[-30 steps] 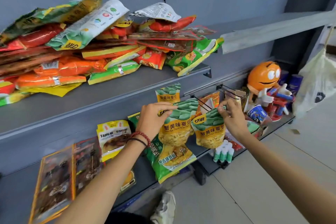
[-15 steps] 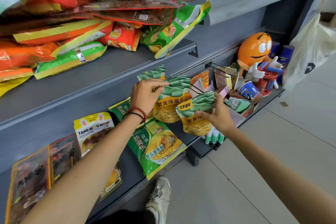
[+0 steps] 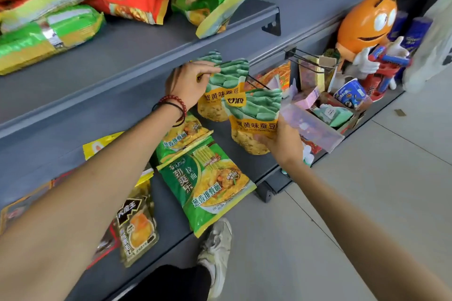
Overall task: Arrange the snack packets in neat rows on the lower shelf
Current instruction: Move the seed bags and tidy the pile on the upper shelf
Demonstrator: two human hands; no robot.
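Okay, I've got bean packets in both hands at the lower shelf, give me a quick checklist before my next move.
1. Right hand grip on front bean packet: ok, it holds the lower part.
2. Left hand grip on rear bean packets: ok, it pinches their tops.
3. Front bean packet free of wire hook: cannot tell, the hook runs just by its top.
4. Noodle packets in a neat row: not ok, the front one lies askew with a corner over the edge.
5. Bare shelf to set down on: ok, a grey strip shows beside the noodle packets.

orange mascot figure at far right | blue tubes just behind it | white shoe on tiled floor
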